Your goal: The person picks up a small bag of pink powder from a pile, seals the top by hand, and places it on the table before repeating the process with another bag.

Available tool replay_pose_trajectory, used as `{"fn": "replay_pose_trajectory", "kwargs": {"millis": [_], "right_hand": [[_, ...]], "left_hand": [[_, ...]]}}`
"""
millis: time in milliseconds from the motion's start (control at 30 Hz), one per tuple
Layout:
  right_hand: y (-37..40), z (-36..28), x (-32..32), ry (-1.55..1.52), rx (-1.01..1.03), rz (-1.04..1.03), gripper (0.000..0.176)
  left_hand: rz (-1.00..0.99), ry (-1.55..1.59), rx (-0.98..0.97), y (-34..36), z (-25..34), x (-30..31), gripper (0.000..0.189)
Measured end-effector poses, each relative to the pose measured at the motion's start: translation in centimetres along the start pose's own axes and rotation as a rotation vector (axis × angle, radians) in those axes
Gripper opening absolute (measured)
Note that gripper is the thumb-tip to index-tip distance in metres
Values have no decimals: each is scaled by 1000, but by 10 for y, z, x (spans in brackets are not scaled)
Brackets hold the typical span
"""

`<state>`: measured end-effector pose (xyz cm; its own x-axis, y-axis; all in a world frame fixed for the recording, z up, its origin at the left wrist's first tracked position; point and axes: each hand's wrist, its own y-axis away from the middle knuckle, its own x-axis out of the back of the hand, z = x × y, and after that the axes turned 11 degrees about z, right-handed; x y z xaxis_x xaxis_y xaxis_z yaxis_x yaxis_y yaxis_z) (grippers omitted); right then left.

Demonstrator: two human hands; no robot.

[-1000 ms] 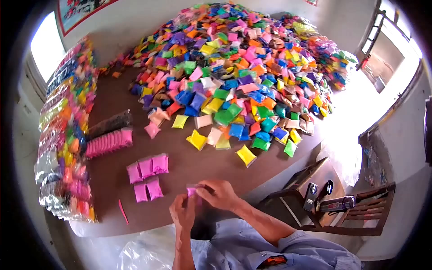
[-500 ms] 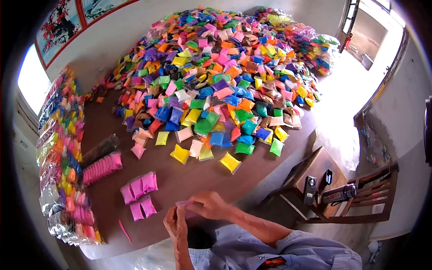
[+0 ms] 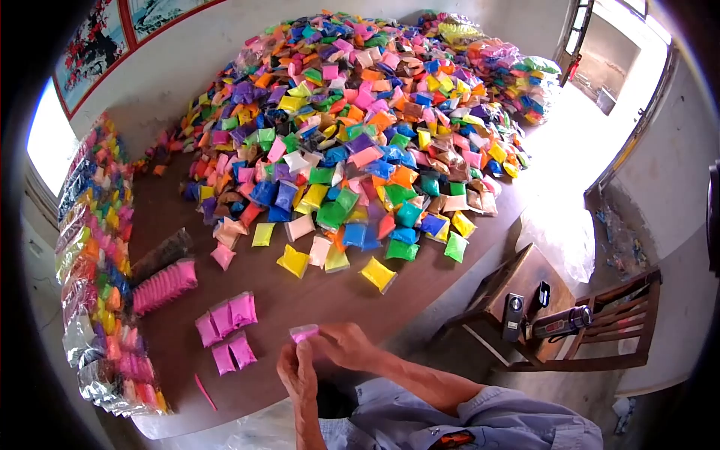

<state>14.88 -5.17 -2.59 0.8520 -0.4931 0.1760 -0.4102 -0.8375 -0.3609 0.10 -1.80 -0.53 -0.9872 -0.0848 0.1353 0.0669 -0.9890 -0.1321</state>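
Left hand [image 3: 298,372] and right hand [image 3: 346,347] pinch a pink packet [image 3: 303,332]. Uneven squeezing could perhaps split it between them.

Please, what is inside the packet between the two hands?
Something pink shows inside the packet. The left hand and right hand cover part of it, so the contents there cannot be seen.

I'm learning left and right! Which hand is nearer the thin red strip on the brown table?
Left. The left hand is right of the red strip; the right hand is farther right.
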Motion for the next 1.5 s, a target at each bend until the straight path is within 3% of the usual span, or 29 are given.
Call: {"fn": "replay_pose_trajectory", "kwargs": {"millis": [33, 133, 367, 467, 667, 733, 833, 1067, 1167, 1233, 1400, 1500], "right_hand": [[1, 1, -2, -12, -36, 15, 23], [2, 3, -2, 42, -45, 25, 21], [-1, -9, -2, 145, 27, -50, 26], [0, -11, -2, 112, -80, -59, 29], [2, 2, -2, 39, -127, 8, 26], [-2, -5, -1, 56, -142, 65, 25], [-1, -2, -4, 79, -117, 58, 27], [-1, -3, -4, 125, -141, 1, 27], [1, 0, -4, 82, -105, 36, 24], [0, -1, 0, 67, -77, 4, 21], [-4, -5, 5, 97, 50, -56, 17], [-6, -18, 6, 99, -71, -117, 22]], "left_hand": [[-101, -27, -15, -1, 2, 4, 39], [-122, -101, -48, -3, -7, 5, 40], [-39, -213, -94, -5, -12, 2, 37], [-12, -183, -68, -1, -10, 1, 39], [-82, -80, -86, 0, -18, 2, 38], [-166, -253, -169, 0, -9, 5, 35], [-136, -281, -223, -1, -10, 4, 30], [-76, -264, -234, -1, -14, 5, 24], [-84, -243, -212, -1, -6, 6, 26], [-109, -157, -38, -1, -10, 7, 27], [-72, -149, -64, -4, -2, 9, 27], [-45, -179, -101, -2, -8, 10, 24]]}}
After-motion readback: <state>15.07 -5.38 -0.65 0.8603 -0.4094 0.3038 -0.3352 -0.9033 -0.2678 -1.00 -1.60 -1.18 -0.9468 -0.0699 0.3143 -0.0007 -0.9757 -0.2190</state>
